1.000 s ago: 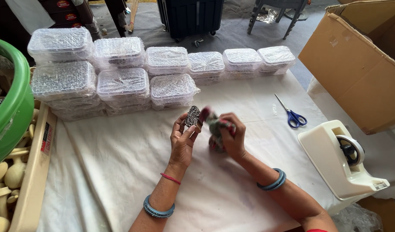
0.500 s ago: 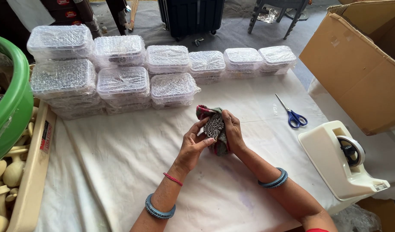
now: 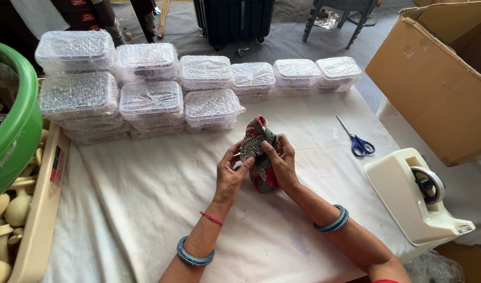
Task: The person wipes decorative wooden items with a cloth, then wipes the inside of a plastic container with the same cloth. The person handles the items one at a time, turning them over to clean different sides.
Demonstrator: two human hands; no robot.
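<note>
Head view, hands: the left hand [image 3: 231, 175] and the right hand [image 3: 282, 163] meet near the middle of the white-clothed table [image 3: 162, 209], both closed around one bundle.
Left grip: fingers curled, the thumb and fingertips pinching a dark carved block [image 3: 252, 147] at the top of the bundle.
Right grip: fingers pressed together over the red and green patterned cloth [image 3: 264, 175], thumb on the block's edge.
Bundle: held upright, its base resting on the table, slightly nearer the far edge than the near one.
Far edge: clear plastic boxes [image 3: 151, 99] packed with bubble wrap, stacked in rows from the far left corner toward the right.
Right side: blue-handled scissors [image 3: 358, 142] lie flat, well apart from the hands; a white tape dispenser [image 3: 416, 196] sits at the right edge.
Beyond the right edge: an open cardboard box [image 3: 434, 84].
Left edge: a green tub [image 3: 15, 136] above a tray of pale wooden pieces [image 3: 10, 209].
</note>
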